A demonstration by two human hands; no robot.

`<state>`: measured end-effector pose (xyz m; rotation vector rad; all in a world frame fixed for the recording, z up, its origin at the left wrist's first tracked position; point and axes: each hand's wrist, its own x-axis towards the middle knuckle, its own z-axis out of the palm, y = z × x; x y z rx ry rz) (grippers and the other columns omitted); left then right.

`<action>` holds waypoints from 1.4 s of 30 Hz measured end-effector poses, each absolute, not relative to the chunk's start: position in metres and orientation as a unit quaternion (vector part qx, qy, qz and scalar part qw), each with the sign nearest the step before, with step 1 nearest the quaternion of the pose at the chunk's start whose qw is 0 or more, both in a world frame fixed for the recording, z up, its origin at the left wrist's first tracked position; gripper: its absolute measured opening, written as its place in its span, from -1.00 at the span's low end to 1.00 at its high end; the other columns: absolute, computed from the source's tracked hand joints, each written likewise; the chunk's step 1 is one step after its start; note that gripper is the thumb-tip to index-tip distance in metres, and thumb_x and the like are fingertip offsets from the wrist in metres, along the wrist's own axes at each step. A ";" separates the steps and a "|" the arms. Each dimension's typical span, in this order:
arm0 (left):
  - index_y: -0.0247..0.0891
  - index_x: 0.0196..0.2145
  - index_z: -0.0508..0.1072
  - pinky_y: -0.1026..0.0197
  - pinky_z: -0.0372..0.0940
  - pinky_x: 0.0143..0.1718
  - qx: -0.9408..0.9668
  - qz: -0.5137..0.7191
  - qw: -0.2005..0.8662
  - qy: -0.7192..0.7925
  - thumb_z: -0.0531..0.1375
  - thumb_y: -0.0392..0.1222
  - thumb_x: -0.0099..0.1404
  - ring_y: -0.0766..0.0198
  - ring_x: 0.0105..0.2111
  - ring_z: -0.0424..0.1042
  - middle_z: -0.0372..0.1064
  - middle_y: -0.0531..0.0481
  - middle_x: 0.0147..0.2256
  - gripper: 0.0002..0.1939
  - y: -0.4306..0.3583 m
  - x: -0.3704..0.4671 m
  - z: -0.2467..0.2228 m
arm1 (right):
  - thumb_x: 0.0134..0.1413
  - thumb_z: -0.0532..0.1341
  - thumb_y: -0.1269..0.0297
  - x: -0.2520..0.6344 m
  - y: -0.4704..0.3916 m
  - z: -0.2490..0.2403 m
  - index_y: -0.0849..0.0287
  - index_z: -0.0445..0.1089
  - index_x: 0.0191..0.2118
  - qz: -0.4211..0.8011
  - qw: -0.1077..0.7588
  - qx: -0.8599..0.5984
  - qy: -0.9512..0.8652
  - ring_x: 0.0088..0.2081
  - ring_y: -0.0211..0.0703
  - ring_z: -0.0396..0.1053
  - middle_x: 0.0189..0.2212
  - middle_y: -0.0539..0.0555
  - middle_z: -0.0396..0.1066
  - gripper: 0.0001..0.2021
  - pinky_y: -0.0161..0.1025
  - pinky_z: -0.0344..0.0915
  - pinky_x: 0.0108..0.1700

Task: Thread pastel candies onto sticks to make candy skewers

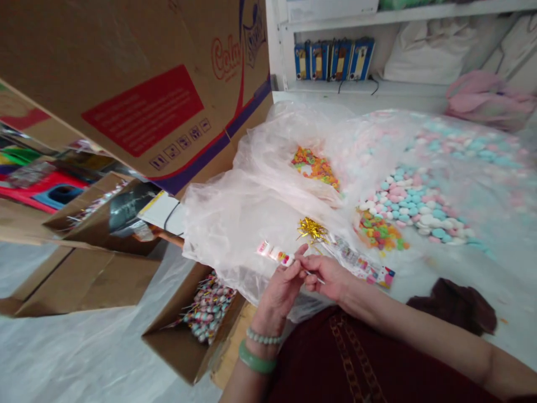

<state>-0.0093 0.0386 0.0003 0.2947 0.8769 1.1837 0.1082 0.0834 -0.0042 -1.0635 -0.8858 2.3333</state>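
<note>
A candy stick (pixel 274 253) in a small clear printed wrapper points to the left, with colored sweets inside and a thin white stick at its lower end. My left hand (pixel 282 285) is closed around the wrapper's lower end. My right hand (pixel 329 274) pinches near the stick, its fingertips touching those of the left. Just beyond my hands lies a bunch of gold twist ties (pixel 311 229). Beside my right forearm are clear printed wrappers (pixel 361 262). Small orange and green gummies (pixel 382 230) and a heap of pink, blue and white candies (pixel 415 204) lie farther right.
Plastic sheeting (pixel 235 218) covers the table, with more gummies (pixel 316 168) on it. A large cardboard carton (pixel 138 78) stands at the left. Below the table edge, an open box (pixel 172 347) holds many candy sticks. A dark cloth (pixel 455 305) lies at right; a white shelf (pixel 327 87) stands behind.
</note>
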 end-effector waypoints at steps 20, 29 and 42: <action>-0.29 -0.54 0.45 0.36 -0.03 -0.65 0.312 0.474 0.425 0.705 0.22 -0.04 0.09 0.45 -0.68 0.09 0.19 0.14 -0.68 -0.75 0.035 0.006 -0.012 | 0.12 0.08 0.13 0.139 0.106 -0.005 0.17 0.33 -0.31 0.545 0.315 -0.539 -0.561 -0.39 -0.21 0.31 -0.39 0.02 0.37 -0.78 -0.27 0.22 -0.34; -0.28 -0.57 0.33 0.37 -0.26 -0.75 0.151 0.504 0.566 0.635 0.22 -0.06 0.01 0.53 -0.79 -0.12 0.07 0.22 -0.75 -0.77 0.048 -0.008 -0.007 | 0.15 0.05 0.34 0.160 0.136 -0.018 0.13 0.44 -0.39 0.188 0.087 -0.610 -0.765 -0.24 -0.17 0.34 -0.31 0.07 0.43 -0.77 -0.30 0.12 -0.29; -0.30 -0.50 0.33 0.39 -0.29 -0.79 0.094 0.492 0.638 0.585 0.29 -0.07 -0.07 0.56 -0.82 -0.12 0.12 0.22 -0.74 -0.72 0.055 0.003 -0.004 | 0.01 0.13 0.29 0.178 0.121 0.005 0.17 0.39 -0.50 0.393 0.311 -0.582 -0.640 -0.49 -0.24 0.27 -0.59 -0.05 0.33 -0.84 -0.34 0.11 -0.42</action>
